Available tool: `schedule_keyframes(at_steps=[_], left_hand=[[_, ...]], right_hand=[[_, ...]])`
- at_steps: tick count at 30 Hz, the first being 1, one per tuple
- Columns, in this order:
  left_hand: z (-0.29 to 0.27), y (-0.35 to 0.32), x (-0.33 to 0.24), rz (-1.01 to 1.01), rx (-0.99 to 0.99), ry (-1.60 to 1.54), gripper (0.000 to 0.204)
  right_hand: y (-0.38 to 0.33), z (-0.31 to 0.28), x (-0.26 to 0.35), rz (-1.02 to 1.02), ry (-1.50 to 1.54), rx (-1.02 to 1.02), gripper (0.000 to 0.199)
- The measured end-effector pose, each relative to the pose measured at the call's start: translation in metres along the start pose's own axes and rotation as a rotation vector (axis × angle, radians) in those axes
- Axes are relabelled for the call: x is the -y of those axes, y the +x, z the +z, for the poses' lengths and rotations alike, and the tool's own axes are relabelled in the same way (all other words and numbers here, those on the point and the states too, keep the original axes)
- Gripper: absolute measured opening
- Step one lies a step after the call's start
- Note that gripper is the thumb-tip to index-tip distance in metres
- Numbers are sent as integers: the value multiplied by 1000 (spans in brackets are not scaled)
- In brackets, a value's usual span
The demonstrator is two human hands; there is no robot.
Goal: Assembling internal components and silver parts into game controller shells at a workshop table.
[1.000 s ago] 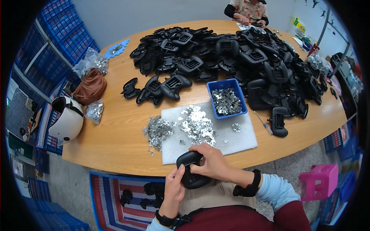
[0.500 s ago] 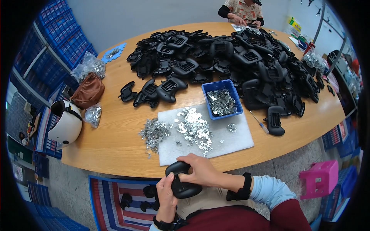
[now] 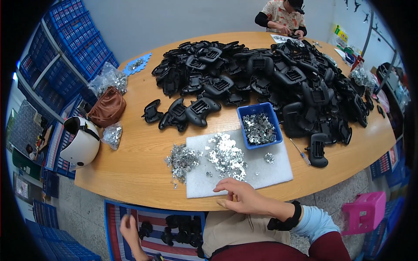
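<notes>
Our right hand (image 3: 241,198) rests at the near edge of the white pad (image 3: 261,174) on the desk (image 3: 139,152), fingers spread and empty, just short of the small metal clips (image 3: 226,156) heaped there. We judge it best to pinch one clip loose from the heap's edge. Our left hand (image 3: 128,228) hangs below the desk, blurred; we cannot tell its fingers' state.

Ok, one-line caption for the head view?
Right hand reaches for metal clips on a white mat; left hand lowered over a crate of black shells.
</notes>
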State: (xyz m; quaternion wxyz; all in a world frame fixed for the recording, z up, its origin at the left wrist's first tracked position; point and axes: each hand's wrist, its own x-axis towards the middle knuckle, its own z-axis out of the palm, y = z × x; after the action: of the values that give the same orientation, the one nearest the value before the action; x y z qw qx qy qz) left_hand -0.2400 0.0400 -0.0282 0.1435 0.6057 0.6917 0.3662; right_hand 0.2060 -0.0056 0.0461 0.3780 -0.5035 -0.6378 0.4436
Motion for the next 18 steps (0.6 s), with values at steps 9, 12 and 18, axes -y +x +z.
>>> schedule_keyframes(at_steps=[9,12,18], left_hand=[[235,157,-262,554,173,-246,31],[276,171,-294,704,182,13,55],[291,178,-333,558,383,386,78]], right_hand=[[-27,-6,-6,-38,-12,-93,26],[-43,-18,0,109,8,-123,27],[-65,-59,-11,165,-79,-382,21]])
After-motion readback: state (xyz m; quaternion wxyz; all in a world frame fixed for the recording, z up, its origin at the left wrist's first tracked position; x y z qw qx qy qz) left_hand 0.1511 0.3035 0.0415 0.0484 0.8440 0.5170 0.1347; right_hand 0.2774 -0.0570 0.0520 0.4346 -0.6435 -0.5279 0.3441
